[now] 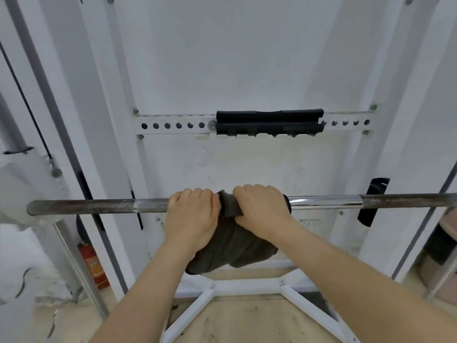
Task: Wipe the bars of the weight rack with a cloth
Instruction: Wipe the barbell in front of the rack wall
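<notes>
Two bare forearms reach up from below. Left hand (193, 214) grips the long horizontal steel bar (326, 201), fingers pressed together and curled over its top, tips hidden behind. Right hand (262, 209), just beside it, has its fingers together, clamping the dark grey-brown cloth (232, 251) around the bar. The cloth wraps the bar's middle between the hands and the rest hangs under both wrists; it possibly sits under the left palm too, hard to tell. Below: white tubular base frame (244, 284). Low left: red fire extinguisher (92, 263). Behind, higher: white perforated crossbar (173, 125) carrying a black foam pad (269, 121).
</notes>
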The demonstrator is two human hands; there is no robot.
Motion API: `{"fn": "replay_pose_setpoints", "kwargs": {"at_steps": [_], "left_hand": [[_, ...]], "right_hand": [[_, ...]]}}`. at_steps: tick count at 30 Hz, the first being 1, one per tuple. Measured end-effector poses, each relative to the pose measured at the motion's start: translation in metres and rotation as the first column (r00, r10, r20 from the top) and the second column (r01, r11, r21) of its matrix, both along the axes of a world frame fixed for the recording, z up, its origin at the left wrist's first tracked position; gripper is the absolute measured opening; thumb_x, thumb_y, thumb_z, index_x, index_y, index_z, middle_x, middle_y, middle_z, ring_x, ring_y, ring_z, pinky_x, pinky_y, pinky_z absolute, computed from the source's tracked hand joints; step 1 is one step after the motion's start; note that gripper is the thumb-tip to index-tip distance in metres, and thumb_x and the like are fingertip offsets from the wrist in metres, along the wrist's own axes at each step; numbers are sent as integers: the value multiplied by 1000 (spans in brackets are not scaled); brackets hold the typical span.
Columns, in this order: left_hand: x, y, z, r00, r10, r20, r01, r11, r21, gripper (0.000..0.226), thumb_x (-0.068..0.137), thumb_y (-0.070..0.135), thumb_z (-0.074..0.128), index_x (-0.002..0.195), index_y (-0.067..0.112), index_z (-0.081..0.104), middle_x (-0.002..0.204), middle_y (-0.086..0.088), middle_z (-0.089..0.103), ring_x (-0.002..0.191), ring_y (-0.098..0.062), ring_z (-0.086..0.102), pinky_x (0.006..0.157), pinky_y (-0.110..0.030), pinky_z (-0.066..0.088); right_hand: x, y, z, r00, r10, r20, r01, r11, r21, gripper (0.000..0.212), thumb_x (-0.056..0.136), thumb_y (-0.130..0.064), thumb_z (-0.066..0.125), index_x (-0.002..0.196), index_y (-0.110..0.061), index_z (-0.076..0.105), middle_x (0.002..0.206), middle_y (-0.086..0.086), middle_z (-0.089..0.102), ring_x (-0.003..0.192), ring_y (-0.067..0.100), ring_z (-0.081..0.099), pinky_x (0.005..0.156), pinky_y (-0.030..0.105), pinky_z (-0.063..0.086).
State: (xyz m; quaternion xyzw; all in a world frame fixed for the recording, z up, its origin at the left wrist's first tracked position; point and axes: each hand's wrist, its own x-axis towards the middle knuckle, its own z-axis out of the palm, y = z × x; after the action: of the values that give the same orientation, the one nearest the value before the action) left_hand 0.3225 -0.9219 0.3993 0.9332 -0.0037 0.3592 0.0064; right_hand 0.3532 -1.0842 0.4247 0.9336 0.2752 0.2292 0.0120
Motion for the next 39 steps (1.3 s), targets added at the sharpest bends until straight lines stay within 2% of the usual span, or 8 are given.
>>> {"fn": "replay_pose_setpoints", "kwargs": {"at_steps": [6,12,16,18,22,26,33,39], "left_hand": [[2,-8,1,998,35,49,-34,999,-22,41,95,33,26,67,17,51,61,0,54,60,-28,51,71,-40,40],[0,-7,0,999,33,-13,-33,999,6,37,92,29,22,66,17,45,61,-3,52,59,-28,46,69,-40,38],[-5,-28,3,993,88,-84,-102,978,-183,29,92,24,34,80,14,57,80,-5,61,82,-32,56,94,-49,37],[-12,-53,1,1000,5,-11,-8,968,-251,22,85,16,50,103,14,62,102,-6,63,100,-31,55,103,-52,33],[-22,-129,-2,942,-332,-40,330,943,-48,55,73,16,56,128,17,54,130,-5,54,118,-27,50,109,-48,31],[-9,-189,-6,920,-372,-127,382,922,68,66,74,16,64,137,14,46,142,-7,47,129,-29,44,113,-48,27],[9,-194,3,939,-339,59,342,938,-56,17,76,10,66,90,19,66,90,7,66,87,-18,60,90,-26,39],[-16,-123,13,992,-122,35,123,992,-27,18,72,20,80,89,20,75,89,9,73,93,-22,63,82,-35,50]], "right_hand": [[5,-98,24,892,-425,-153,404,902,-149,9,81,-30,55,76,-24,50,80,-4,59,75,20,58,71,32,38],[-9,36,-3,983,-181,-32,182,983,15,10,90,-19,52,83,-19,45,90,0,63,76,23,53,74,36,31],[0,21,-10,994,-72,86,69,997,29,5,93,-20,50,88,-19,48,88,-1,62,79,23,58,71,34,28],[3,-11,-7,998,-53,43,53,999,7,6,91,-23,50,88,-20,45,86,-1,60,80,24,59,70,35,28],[10,-103,3,975,-217,-42,216,976,-17,14,84,-28,53,80,-23,41,85,-1,61,88,25,56,74,38,32],[17,-179,1,922,-384,-48,384,923,-10,13,83,-35,49,76,-26,43,75,-5,49,92,24,52,81,40,33],[10,-148,-6,948,-319,-8,318,941,112,6,87,-24,54,84,-22,49,91,-2,63,95,24,56,86,38,35],[0,-130,-8,1000,11,-24,-9,997,79,31,88,-43,52,114,-25,52,111,-2,60,107,21,53,94,38,36]]}}
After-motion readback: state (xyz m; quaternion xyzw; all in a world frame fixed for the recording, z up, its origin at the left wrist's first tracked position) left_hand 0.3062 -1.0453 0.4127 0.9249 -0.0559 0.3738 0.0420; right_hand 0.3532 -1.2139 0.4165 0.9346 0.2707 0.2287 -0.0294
